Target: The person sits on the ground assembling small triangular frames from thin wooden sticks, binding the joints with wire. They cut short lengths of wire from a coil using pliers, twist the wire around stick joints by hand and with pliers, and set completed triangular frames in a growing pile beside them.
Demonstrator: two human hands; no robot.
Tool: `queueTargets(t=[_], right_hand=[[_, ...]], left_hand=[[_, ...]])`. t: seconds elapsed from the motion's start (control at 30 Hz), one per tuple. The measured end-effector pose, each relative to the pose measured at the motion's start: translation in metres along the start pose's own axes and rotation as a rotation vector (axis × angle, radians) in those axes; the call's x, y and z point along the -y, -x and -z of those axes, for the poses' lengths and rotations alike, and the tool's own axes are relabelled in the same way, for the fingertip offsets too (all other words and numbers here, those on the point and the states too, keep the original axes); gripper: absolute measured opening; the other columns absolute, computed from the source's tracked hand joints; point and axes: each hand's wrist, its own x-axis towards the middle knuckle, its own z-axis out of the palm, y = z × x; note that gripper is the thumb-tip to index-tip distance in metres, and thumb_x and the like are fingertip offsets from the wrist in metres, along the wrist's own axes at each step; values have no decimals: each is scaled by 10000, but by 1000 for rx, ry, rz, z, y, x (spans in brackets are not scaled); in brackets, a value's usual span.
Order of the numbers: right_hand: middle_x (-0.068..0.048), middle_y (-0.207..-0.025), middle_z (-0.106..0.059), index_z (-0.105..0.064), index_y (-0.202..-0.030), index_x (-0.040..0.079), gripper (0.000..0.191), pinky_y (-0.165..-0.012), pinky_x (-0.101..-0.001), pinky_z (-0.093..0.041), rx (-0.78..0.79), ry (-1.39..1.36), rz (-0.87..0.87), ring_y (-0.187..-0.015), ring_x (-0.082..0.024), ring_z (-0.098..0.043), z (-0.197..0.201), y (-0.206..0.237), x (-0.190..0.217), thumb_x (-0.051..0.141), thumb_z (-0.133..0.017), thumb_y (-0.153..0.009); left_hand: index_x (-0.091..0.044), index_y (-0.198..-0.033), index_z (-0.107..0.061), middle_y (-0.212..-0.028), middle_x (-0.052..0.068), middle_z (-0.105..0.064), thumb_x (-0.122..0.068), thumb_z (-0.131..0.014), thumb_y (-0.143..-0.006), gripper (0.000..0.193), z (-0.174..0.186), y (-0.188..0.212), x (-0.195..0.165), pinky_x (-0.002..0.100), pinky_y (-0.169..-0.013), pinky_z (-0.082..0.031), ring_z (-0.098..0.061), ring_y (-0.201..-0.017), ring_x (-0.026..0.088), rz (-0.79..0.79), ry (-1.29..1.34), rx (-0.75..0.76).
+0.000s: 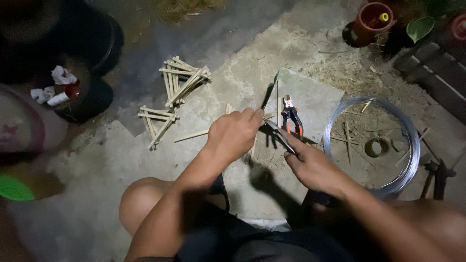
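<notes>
My left hand (pixel 234 133) is closed around thin bamboo sticks (pixel 253 151) held low over the stone floor. My right hand (pixel 310 167) grips a dark, slim metal tool (pixel 277 133) whose tip meets the sticks right beside the left fingers. A thin wire or stick (pixel 268 94) rises from the spot where both hands meet. Orange-handled pliers (pixel 291 119) lie on a flat grey slab (pixel 318 99) just beyond my hands. My bare knees show at the bottom.
Two bundles of tied bamboo sticks (pixel 182 82) lie at the upper left. A coil of silver wire (pixel 374 143) sits to the right, a hammer-like tool (pixel 437 174) beside it. A terracotta pot (pixel 371 19) stands far right; a dark container with rags (pixel 73 94) at left.
</notes>
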Motion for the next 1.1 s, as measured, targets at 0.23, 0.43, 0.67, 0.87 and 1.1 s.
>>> queueTargets(t=[0.23, 0.43, 0.67, 0.87, 1.1], right_hand=[[18, -665, -526, -697, -1131, 93, 250, -484, -299, -373, 154, -461, -175, -556, -110, -460, -9, -16, -26, 215, -607, -933], [-53, -620, -516, -642, -957, 42, 252, -513, -365, -415, 54, -187, -130, -568, -168, -488, -14, -23, -23, 290, -608, -988], [-200, -826, -666, -615, -1003, 5, 198, -655, -529, -524, -204, 400, 115, -751, -416, -667, -19, -28, -28, 162, -605, -884], [-139, -826, -648, -635, -1061, 37, 215, -563, -442, -552, -406, 875, 337, -685, -317, -696, -17, -30, -32, 100, -594, -860], [-142, -976, -719, -538, -1420, 49, 659, -737, -474, -544, -322, 825, 217, -801, -308, -717, -10, -26, -22, 104, -602, -767]], left_hand=[[-90, -1086, -668, -847, 100, -666, -147, -619, -911, 190, -1, 2, 4, 456, -578, -535, -692, -721, 318, 0, 66, 1], [-111, -1083, -680, -858, 122, -682, -208, -605, -956, 177, -10, 0, 10, 506, -588, -528, -684, -726, 373, 113, 161, 47], [-124, -1085, -702, -916, 151, -704, -215, -562, -949, 216, -24, -3, 13, 530, -650, -541, -688, -788, 401, 198, 195, 180], [-112, -985, -748, -950, 180, -719, -224, -560, -911, 231, -35, -8, 13, 534, -765, -546, -682, -879, 429, 403, 187, 434], [-87, -996, -717, -971, 175, -709, -273, -540, -978, 257, -31, -11, 16, 542, -770, -532, -682, -888, 424, 325, 180, 323]])
